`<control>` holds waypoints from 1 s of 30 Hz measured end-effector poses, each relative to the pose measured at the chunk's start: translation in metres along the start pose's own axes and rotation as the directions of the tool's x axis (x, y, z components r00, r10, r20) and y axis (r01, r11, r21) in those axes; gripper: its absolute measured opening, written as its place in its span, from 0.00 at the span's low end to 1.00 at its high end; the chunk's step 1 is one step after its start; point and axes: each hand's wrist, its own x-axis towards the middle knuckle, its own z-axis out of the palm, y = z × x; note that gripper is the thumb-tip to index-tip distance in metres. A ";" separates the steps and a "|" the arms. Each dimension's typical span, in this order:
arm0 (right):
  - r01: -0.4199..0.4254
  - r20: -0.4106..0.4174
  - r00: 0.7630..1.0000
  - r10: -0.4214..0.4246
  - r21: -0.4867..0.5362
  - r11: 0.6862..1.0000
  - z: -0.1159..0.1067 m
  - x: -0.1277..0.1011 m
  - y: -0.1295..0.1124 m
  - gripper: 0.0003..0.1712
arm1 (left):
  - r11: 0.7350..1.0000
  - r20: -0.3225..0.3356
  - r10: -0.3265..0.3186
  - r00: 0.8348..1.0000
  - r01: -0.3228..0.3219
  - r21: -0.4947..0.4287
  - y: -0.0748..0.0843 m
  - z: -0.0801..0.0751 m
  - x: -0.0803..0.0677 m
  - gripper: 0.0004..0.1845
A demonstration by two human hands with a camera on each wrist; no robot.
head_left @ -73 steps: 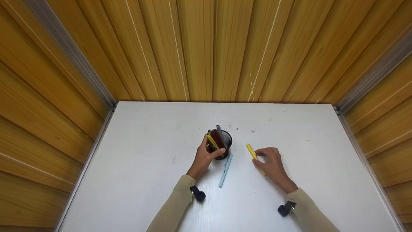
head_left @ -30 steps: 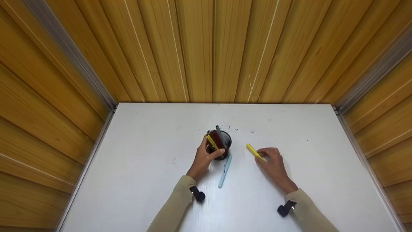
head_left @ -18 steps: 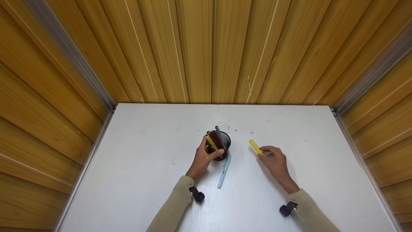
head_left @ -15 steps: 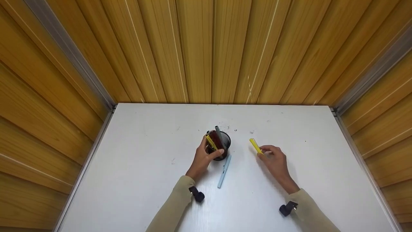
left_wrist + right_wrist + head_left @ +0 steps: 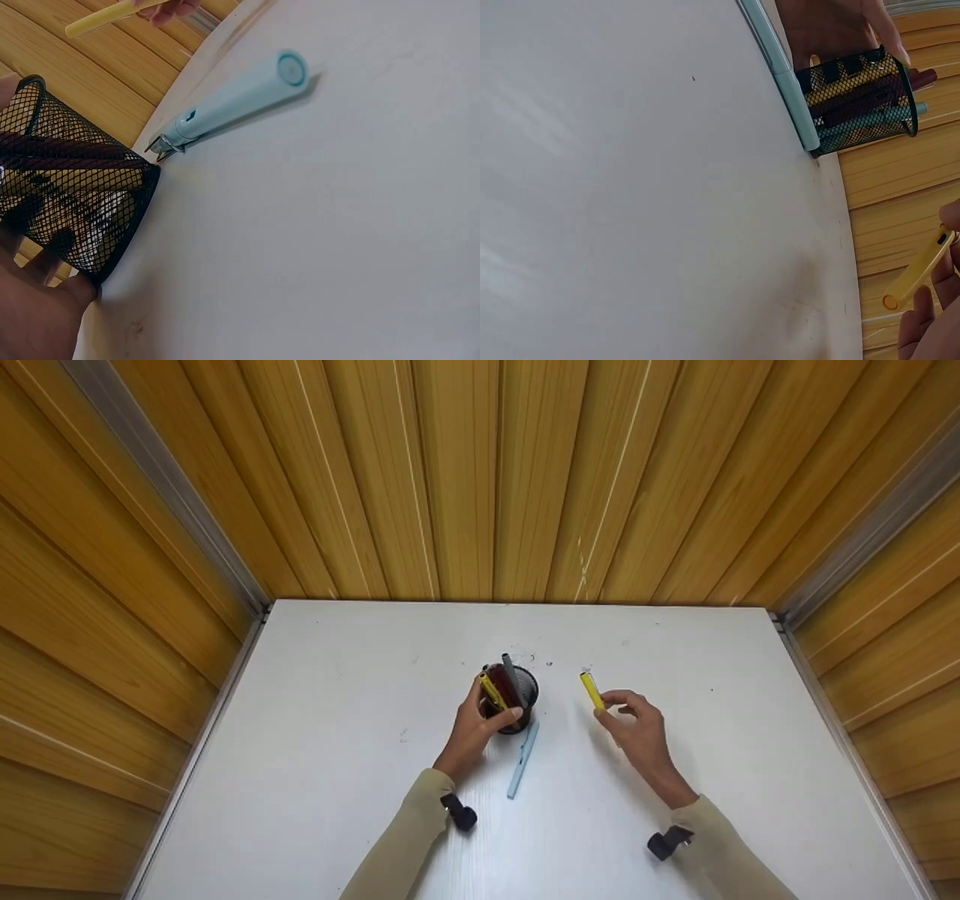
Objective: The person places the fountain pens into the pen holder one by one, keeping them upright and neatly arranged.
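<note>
My left hand [image 5: 471, 729] grips a black mesh pen holder [image 5: 82, 199] that stands on the white table, with thumb and fingers round its side. Inside it are a yellow pen [image 5: 493, 690], a dark red item [image 5: 506, 684] and a grey-blue pen [image 5: 511, 669]. To the right, my right hand [image 5: 639, 731] pinches another yellow pen [image 5: 591, 690] between thumb and fingers. That pen is held above the table, its upper end tilted away; the right wrist view shows its lower end [image 5: 900, 295]. A light blue pen [image 5: 523, 761] lies on the table close by the holder's base.
The white table [image 5: 337, 810] carries small dark marks behind the holder. Yellow wood-patterned panels [image 5: 465, 480] rise at the back and both sides, with grey metal posts [image 5: 172, 472] at the corners.
My right hand has raised the yellow pen off the table and tilted it more upright, its upper end moving away from me. The left hand and the holder have stayed in place.
</note>
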 end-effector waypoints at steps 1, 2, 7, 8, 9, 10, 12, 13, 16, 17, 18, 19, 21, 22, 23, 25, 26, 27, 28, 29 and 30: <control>0.000 0.003 1.000 0.000 0.006 1.000 0.000 0.000 -0.002 0.13 | 1.000 -0.001 0.001 1.000 -0.001 0.002 0.000 0.000 0.000 0.55; -0.001 0.007 1.000 0.001 0.009 1.000 0.001 0.000 -0.003 0.13 | 1.000 -0.003 0.001 1.000 -0.001 0.006 0.000 0.000 0.000 0.55; -0.006 0.035 0.999 0.006 0.000 1.000 0.003 0.000 -0.011 0.14 | 1.000 -0.005 0.007 1.000 -0.007 0.013 0.000 0.000 -0.001 0.54; -0.006 0.040 0.999 0.006 -0.002 1.000 0.004 0.000 -0.013 0.14 | 1.000 -0.005 0.007 1.000 -0.007 0.011 0.000 0.000 -0.001 0.54; -0.004 0.044 0.999 0.004 -0.004 1.000 0.004 0.000 -0.015 0.14 | 1.000 -0.005 0.009 1.000 -0.009 0.007 0.000 0.000 -0.001 0.54; -0.001 0.048 0.999 0.001 -0.007 1.000 0.004 0.000 -0.016 0.14 | 1.000 -0.005 0.010 1.000 -0.010 0.005 0.000 0.000 -0.001 0.55; 0.007 0.053 0.999 -0.007 -0.002 1.000 0.005 0.000 -0.019 0.14 | 1.000 -0.007 0.009 1.000 -0.009 0.007 0.000 0.000 -0.001 0.55; 0.010 0.056 0.998 -0.010 0.000 1.000 0.006 0.001 -0.020 0.14 | 1.000 -0.008 0.008 1.000 -0.008 0.009 0.000 0.000 -0.001 0.55; 0.026 0.059 0.998 -0.026 0.003 1.000 0.007 0.001 -0.022 0.14 | 1.000 -0.010 0.000 1.000 0.000 0.021 0.001 0.000 -0.001 0.56; 0.031 0.060 0.998 -0.031 0.002 1.000 0.008 0.002 -0.023 0.13 | 1.000 -0.010 -0.002 1.000 0.002 0.027 0.001 0.000 -0.001 0.56; 0.036 0.060 0.998 -0.036 0.003 0.999 0.008 0.002 -0.023 0.13 | 1.000 -0.010 0.000 1.000 0.000 0.030 0.001 0.000 -0.001 0.56; 0.043 0.061 0.997 -0.043 0.002 0.999 0.009 0.002 -0.024 0.13 | 0.999 -0.010 0.001 1.000 -0.001 0.032 0.001 0.000 -0.001 0.56; 0.059 0.062 0.996 -0.059 0.005 0.998 0.010 0.003 -0.025 0.14 | 1.000 -0.007 0.008 1.000 -0.008 0.028 0.001 0.000 -0.001 0.56; 0.064 0.063 0.996 -0.064 0.005 0.998 0.011 0.003 -0.026 0.14 | 1.000 -0.006 0.012 1.000 -0.012 0.024 0.000 0.000 -0.001 0.56; 0.069 0.064 0.996 -0.069 0.007 0.998 0.012 0.003 -0.026 0.14 | 1.000 -0.005 0.016 1.000 -0.016 0.021 0.000 0.000 -0.001 0.56; 0.076 0.067 0.995 -0.077 0.007 0.997 0.013 0.004 -0.028 0.14 | 1.000 -0.005 0.016 1.000 -0.016 0.014 0.000 0.000 -0.001 0.56; 0.079 0.068 0.995 -0.079 0.005 0.997 0.014 0.004 -0.029 0.15 | 1.000 -0.004 0.015 1.000 -0.015 0.011 0.000 0.000 -0.001 0.56; 0.082 0.069 0.994 -0.082 0.002 0.997 0.015 0.005 -0.031 0.14 | 1.000 -0.005 0.011 1.000 -0.011 0.014 0.000 0.000 -0.001 0.57; 0.084 0.071 0.994 -0.084 0.001 0.996 0.016 0.005 -0.032 0.14 | 1.000 -0.005 0.009 1.000 -0.008 0.014 0.001 0.000 -0.001 0.57; 0.086 0.073 0.994 -0.086 -0.003 0.996 0.017 0.005 -0.033 0.14 | 1.000 -0.006 0.005 1.000 -0.005 0.017 0.001 0.000 -0.001 0.57; 0.086 0.075 0.994 -0.085 -0.004 0.996 0.017 0.006 -0.034 0.14 | 1.000 -0.006 0.004 1.000 -0.004 0.017 0.001 0.000 -0.001 0.57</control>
